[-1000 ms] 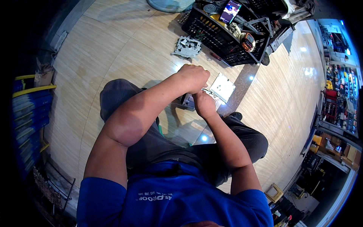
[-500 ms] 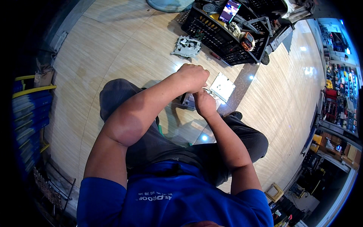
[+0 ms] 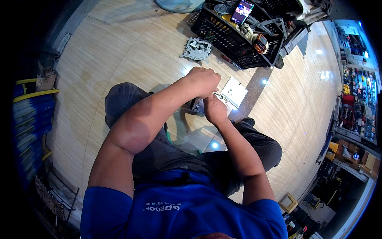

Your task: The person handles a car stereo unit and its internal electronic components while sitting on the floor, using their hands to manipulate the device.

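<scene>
My left hand point(image 3: 203, 81) is closed in a fist, knuckles up, over a metal-sided box-like unit point(image 3: 196, 105) on the floor between my legs. Its fingertips are turned away, so whatever it grips is hidden. Just below it, close to touching, my right hand point(image 3: 216, 109) is closed too, its fingers curled in at the unit. A short dark strip or wire point(image 3: 220, 96) shows beside the two hands. Against the unit's right side lies a flat white panel point(image 3: 234, 92) with a few dark marks.
A grey metal frame plate point(image 3: 197, 49) lies ahead on the tiles. Beyond it a black plastic crate point(image 3: 234, 38) holds tools, a lit phone point(image 3: 242, 12) and an orange meter point(image 3: 260, 43). A red-handled screwdriver point(image 3: 227, 59) lies by the crate. Blue stacked bins point(image 3: 34, 119) stand left.
</scene>
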`<action>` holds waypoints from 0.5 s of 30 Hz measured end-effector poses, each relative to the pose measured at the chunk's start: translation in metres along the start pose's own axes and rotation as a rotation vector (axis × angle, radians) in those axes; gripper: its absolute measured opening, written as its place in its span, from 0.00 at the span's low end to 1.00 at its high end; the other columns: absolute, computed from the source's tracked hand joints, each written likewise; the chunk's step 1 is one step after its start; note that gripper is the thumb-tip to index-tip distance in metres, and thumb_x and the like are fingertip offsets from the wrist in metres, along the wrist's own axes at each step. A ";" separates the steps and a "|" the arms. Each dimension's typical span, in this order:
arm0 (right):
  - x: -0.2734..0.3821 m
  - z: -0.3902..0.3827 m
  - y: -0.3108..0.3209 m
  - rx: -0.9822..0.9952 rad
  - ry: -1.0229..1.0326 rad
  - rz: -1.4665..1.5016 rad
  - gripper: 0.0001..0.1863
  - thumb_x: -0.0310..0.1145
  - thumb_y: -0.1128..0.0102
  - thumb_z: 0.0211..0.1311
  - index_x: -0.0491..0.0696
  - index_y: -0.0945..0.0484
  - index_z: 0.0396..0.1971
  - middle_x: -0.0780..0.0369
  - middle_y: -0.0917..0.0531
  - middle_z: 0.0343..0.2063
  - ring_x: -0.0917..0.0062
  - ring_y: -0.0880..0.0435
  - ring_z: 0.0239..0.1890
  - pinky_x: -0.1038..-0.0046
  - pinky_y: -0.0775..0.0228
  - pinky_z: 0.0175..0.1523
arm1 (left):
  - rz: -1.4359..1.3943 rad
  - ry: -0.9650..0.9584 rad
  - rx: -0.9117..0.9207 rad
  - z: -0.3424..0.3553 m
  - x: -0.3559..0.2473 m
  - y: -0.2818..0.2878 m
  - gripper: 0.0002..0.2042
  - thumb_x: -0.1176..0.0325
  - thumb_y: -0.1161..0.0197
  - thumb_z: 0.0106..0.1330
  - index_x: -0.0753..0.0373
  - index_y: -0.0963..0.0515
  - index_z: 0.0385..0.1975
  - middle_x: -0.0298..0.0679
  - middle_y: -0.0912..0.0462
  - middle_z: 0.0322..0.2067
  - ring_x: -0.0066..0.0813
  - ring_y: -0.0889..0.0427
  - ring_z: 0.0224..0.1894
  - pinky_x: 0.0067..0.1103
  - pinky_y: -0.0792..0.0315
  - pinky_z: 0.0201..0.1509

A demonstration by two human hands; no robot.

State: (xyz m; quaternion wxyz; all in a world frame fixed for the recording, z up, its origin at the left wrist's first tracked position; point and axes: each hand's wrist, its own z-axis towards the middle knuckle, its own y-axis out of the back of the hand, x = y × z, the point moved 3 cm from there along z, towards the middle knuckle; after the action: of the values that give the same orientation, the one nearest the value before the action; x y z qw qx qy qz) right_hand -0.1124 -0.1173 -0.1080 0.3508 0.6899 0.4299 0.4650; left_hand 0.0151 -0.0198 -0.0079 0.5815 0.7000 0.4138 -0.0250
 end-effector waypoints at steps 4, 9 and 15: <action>-0.001 0.000 -0.002 -0.013 0.022 -0.025 0.14 0.36 0.52 0.72 0.40 0.30 0.47 0.44 0.17 0.35 0.50 0.14 0.35 0.53 0.22 0.41 | 0.000 -0.002 -0.006 0.000 0.000 0.000 0.15 0.61 0.35 0.67 0.64 0.21 0.45 0.51 0.17 0.45 0.50 0.17 0.51 0.39 0.25 0.55; -0.001 0.000 0.001 -0.011 -0.009 -0.037 0.15 0.38 0.49 0.73 0.40 0.29 0.46 0.45 0.16 0.34 0.51 0.14 0.35 0.53 0.22 0.40 | -0.004 0.015 0.013 0.001 -0.002 -0.001 0.15 0.60 0.35 0.66 0.64 0.21 0.45 0.51 0.17 0.45 0.50 0.17 0.51 0.39 0.25 0.55; 0.003 -0.001 0.005 0.004 -0.016 -0.049 0.14 0.36 0.50 0.71 0.41 0.30 0.47 0.46 0.16 0.35 0.53 0.13 0.35 0.54 0.21 0.39 | 0.005 0.001 0.011 0.002 0.000 -0.003 0.15 0.60 0.35 0.66 0.64 0.21 0.45 0.51 0.17 0.45 0.50 0.17 0.51 0.40 0.24 0.54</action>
State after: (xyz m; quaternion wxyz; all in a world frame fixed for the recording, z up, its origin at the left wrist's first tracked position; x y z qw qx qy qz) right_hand -0.1118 -0.1161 -0.1024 0.3640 0.6836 0.4449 0.4498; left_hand 0.0145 -0.0212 -0.0106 0.5774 0.7044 0.4120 -0.0255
